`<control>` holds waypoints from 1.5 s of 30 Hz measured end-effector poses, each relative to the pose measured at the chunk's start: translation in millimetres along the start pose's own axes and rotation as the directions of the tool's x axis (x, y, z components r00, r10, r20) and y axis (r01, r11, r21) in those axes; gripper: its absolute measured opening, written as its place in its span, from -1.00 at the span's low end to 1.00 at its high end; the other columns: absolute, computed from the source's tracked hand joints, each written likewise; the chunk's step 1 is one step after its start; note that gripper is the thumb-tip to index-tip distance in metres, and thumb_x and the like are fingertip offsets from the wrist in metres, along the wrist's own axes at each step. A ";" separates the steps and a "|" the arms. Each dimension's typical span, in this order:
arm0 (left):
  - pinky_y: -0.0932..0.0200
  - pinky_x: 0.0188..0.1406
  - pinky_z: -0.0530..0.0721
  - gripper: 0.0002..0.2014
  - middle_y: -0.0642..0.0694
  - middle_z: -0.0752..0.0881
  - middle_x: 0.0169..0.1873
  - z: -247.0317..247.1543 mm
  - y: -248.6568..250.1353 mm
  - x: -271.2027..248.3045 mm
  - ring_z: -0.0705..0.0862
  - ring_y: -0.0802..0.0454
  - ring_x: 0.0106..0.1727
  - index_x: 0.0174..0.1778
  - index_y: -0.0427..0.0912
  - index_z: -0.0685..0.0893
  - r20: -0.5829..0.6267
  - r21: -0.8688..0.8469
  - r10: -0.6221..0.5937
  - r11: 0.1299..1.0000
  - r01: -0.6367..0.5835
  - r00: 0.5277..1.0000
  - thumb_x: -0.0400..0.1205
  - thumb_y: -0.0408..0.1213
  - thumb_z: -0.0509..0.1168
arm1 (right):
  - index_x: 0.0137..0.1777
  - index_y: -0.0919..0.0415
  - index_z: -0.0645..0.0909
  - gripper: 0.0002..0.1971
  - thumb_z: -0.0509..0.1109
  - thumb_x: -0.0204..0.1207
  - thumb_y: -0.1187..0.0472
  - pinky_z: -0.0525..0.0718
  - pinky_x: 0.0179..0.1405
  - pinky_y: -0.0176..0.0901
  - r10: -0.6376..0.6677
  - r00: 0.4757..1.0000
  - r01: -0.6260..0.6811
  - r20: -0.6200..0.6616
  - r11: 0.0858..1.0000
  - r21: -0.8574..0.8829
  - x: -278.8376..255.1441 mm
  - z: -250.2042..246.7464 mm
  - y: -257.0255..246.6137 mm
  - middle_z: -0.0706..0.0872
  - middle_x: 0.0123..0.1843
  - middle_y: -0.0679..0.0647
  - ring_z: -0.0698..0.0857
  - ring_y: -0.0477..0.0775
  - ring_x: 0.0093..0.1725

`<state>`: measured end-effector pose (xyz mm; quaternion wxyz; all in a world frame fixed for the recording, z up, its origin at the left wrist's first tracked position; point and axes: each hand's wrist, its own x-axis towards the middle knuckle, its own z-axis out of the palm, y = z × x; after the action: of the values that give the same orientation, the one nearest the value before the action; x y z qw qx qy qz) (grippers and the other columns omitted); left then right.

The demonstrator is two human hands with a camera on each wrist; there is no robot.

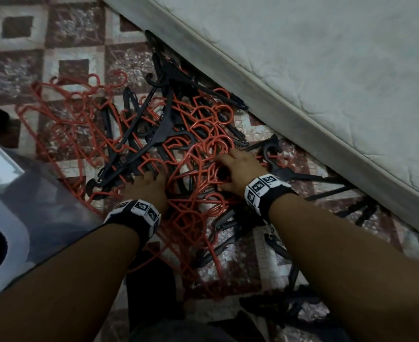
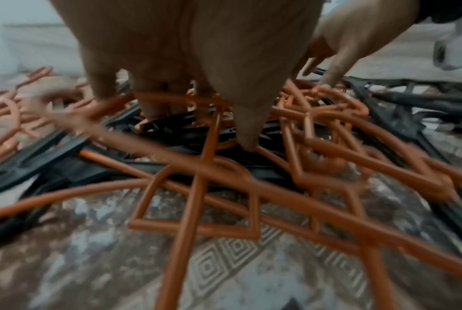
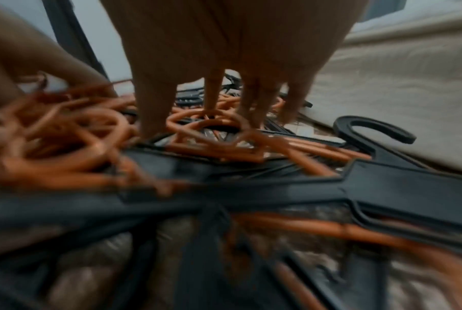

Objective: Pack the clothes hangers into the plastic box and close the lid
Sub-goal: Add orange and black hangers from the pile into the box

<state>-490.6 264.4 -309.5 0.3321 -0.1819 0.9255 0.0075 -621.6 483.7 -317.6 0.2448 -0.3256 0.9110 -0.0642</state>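
A tangled pile of red hangers (image 1: 196,154) and black hangers (image 1: 154,134) lies on the carpet. My left hand (image 1: 159,175) reaches down into the pile's near left side. In the left wrist view its straight fingers (image 2: 155,104) and thumb poke between red hanger bars (image 2: 197,199). My right hand (image 1: 222,172) arches over a cluster of red hooks. The right wrist view shows its spread fingertips (image 3: 250,119) touching a red hook (image 3: 205,123), beside a black hanger (image 3: 383,184). A translucent plastic box (image 1: 43,193) with a white rim stands at the left.
A pale mattress (image 1: 326,70) runs diagonally along the right, its edge bordering the pile. The patterned brown and cream carpet (image 1: 75,28) stretches to the upper left. More black hangers (image 1: 351,208) lie near the mattress edge. Dark cloth (image 1: 154,292) sits between my forearms.
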 end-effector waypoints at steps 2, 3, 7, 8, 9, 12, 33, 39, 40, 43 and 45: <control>-0.39 0.35 0.49 -0.18 -0.24 0.26 0.51 -1.2 -1.3 0.6 0.36 -0.38 0.46 0.67 0.05 0.04 0.052 -0.078 0.001 0.997 0.003 0.999 0.56 -0.10 0.37 | 0.58 -0.16 0.24 -0.13 0.63 0.32 -0.01 0.54 0.33 0.11 0.024 0.997 -0.011 -0.073 0.986 0.168 -2.1 1.8 -0.8 0.40 0.44 0.11 0.48 0.25 0.41; -0.38 0.31 0.53 -0.15 -0.23 0.25 0.48 -1.4 -1.8 0.7 0.39 -0.39 0.43 0.65 0.06 0.06 0.054 -0.097 0.002 0.995 0.003 0.999 0.53 -0.09 0.42 | 0.57 -0.14 0.23 -0.09 0.66 0.27 -0.02 0.56 0.34 0.13 0.090 0.988 -0.064 -0.126 0.978 0.197 -2.9 2.3 -0.1 0.36 0.45 0.12 0.47 0.26 0.42; -0.28 0.19 0.64 0.04 -0.19 0.22 0.49 4.0 -2.3 -1.3 0.52 -0.36 0.35 0.67 0.06 -0.01 0.029 -0.139 0.032 0.990 -0.027 0.999 0.39 0.05 0.53 | 0.65 0.00 0.11 0.11 0.59 0.17 -0.33 0.21 0.54 0.32 0.323 0.946 -0.320 0.024 0.944 -0.078 1.8 0.6 2.4 0.16 0.64 0.21 0.19 0.33 0.62; -0.23 0.18 0.65 0.07 -0.18 0.20 0.51 5.4 -1.5 -1.9 0.52 -0.34 0.37 0.68 0.04 -0.04 0.030 -0.141 0.035 0.990 -0.031 0.999 0.39 0.07 0.53 | 0.64 0.02 0.14 0.09 0.57 0.19 -0.35 0.16 0.55 0.36 0.324 0.942 -0.312 0.081 0.940 -0.137 5.0 0.1 1.7 0.18 0.63 0.20 0.19 0.32 0.62; -0.20 0.17 0.65 0.07 -0.18 0.21 0.52 6.0 0.2 -2.0 0.52 -0.33 0.38 0.69 0.01 -0.04 0.037 -0.130 0.033 0.991 -0.028 0.999 0.41 0.08 0.52 | 0.61 0.03 0.19 0.05 0.56 0.19 -0.35 0.17 0.53 0.39 0.297 0.950 -0.276 0.097 0.944 -0.180 8.2 -0.1 1.1 0.25 0.58 0.21 0.24 0.33 0.58; -0.21 0.12 0.66 -0.10 -0.20 0.37 0.43 4.6 6.2 -2.2 0.55 -0.31 0.31 0.60 -0.11 0.17 0.079 -0.088 -0.003 0.996 0.010 0.997 0.46 0.04 0.51 | 0.49 0.02 0.34 -0.05 0.57 0.15 -0.36 0.22 0.49 0.40 0.161 0.986 -0.139 0.053 0.946 -0.292 16.5 -1.1 -1.4 0.36 0.45 0.20 0.33 0.34 0.47; 0.17 -0.38 0.49 -0.49 -0.10 0.64 -0.10 -60.5 0.0 -6.2 0.55 0.03 -0.32 0.18 -0.09 0.40 -0.074 -0.356 0.185 0.913 -0.200 0.980 0.46 -0.12 0.53 | 0.19 0.00 0.40 -0.32 0.58 0.16 -0.26 0.50 0.20 0.10 -0.023 0.987 0.002 -0.156 0.991 -0.137 20.5 -81.8 -8.7 0.73 -0.09 0.10 0.68 0.26 0.01; 0.07 -0.27 0.59 -0.42 -0.03 0.64 -0.16 -138.3 -12.0 -41.9 0.64 -0.06 -0.23 0.31 -0.06 0.43 -0.282 -0.360 0.182 0.890 -0.280 0.942 0.47 0.00 0.52 | 0.16 0.03 0.51 -0.37 0.51 0.20 -0.32 0.58 -0.02 0.10 -0.146 0.872 0.110 -0.467 0.988 -0.104 -10.5 -170.3 -32.5 0.76 -0.16 0.16 0.71 0.31 -0.13; 0.07 -0.26 0.60 -0.45 -0.05 0.67 -0.12 -152.1 -13.6 -50.3 0.65 -0.08 -0.22 0.28 -0.04 0.44 -0.331 -0.344 0.170 0.894 -0.287 0.928 0.47 0.00 0.51 | 0.11 0.05 0.51 -0.40 0.49 0.22 -0.33 0.57 -0.04 0.11 -0.164 0.845 0.118 -0.510 0.985 -0.122 -16.7 -187.0 -37.8 0.75 -0.19 0.17 0.70 0.32 -0.15; 0.09 -0.24 0.60 -0.54 -0.13 0.73 -0.06 -190.3 -17.3 -82.6 0.71 -0.21 -0.12 0.18 -0.03 0.52 -0.512 -0.302 0.141 0.894 -0.331 0.848 0.45 0.00 0.50 | 0.10 0.05 0.51 -0.40 0.39 0.26 -0.40 0.57 0.01 0.12 -0.205 0.771 0.112 -0.603 0.976 -0.188 -41.3 -240.1 -53.7 0.78 -0.19 0.09 0.71 0.30 -0.18; 0.16 -0.27 0.50 -0.58 -0.13 0.75 -0.08 -215.1 -20.0 -107.0 0.72 -0.23 -0.10 0.13 -0.02 0.56 -0.600 -0.299 0.123 0.882 -0.364 0.790 0.42 -0.01 0.51 | 0.14 0.03 0.50 -0.38 0.36 0.26 -0.42 0.58 0.08 0.16 -0.242 0.729 0.109 -0.640 0.965 -0.240 -60.5 -276.4 -64.4 0.79 -0.16 0.05 0.73 0.27 -0.15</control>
<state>-539.1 252.2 -73.6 -0.0048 -0.1158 0.9758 0.1857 -679.8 459.5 -34.3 -0.1340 -0.3876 0.9050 -0.1134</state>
